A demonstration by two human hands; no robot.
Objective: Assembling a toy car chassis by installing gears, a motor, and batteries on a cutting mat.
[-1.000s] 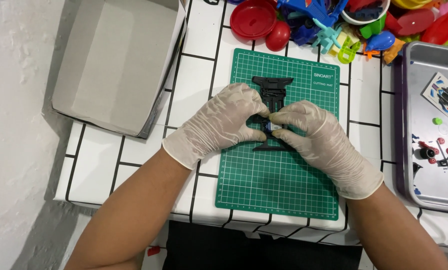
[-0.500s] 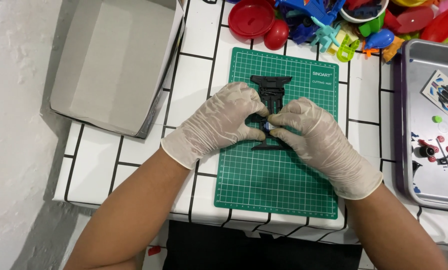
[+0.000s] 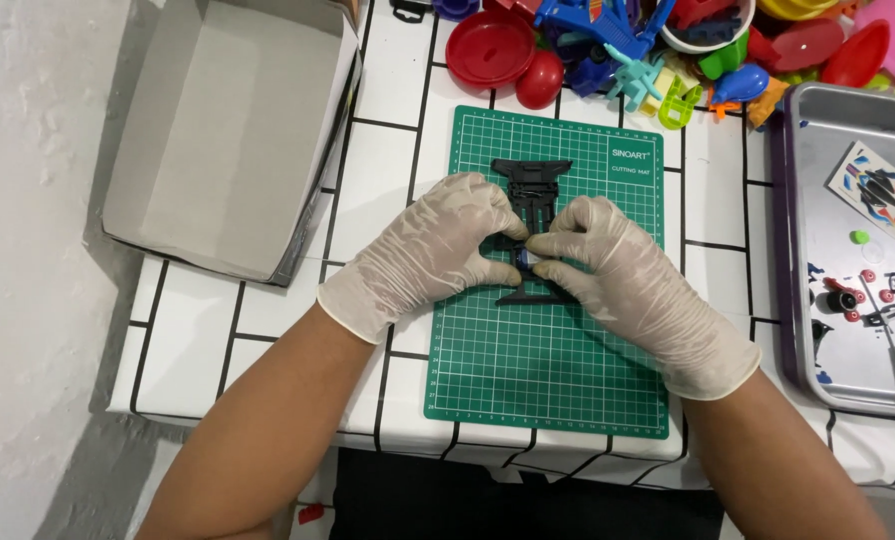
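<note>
I keep my left hand [image 3: 438, 250] and right hand [image 3: 618, 270] pinching the black chassis [image 3: 533, 185] flat, centred on the green mat [image 3: 548, 370].

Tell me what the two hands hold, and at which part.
Both hands, left hand and right hand, pinch the black plastic chassis at its middle, on the green cutting mat.

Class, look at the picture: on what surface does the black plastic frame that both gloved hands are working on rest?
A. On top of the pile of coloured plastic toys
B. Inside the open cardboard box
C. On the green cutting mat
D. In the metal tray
C: the black plastic frame lies on the green cutting mat, with the left hand and right hand pinching its middle.
</note>
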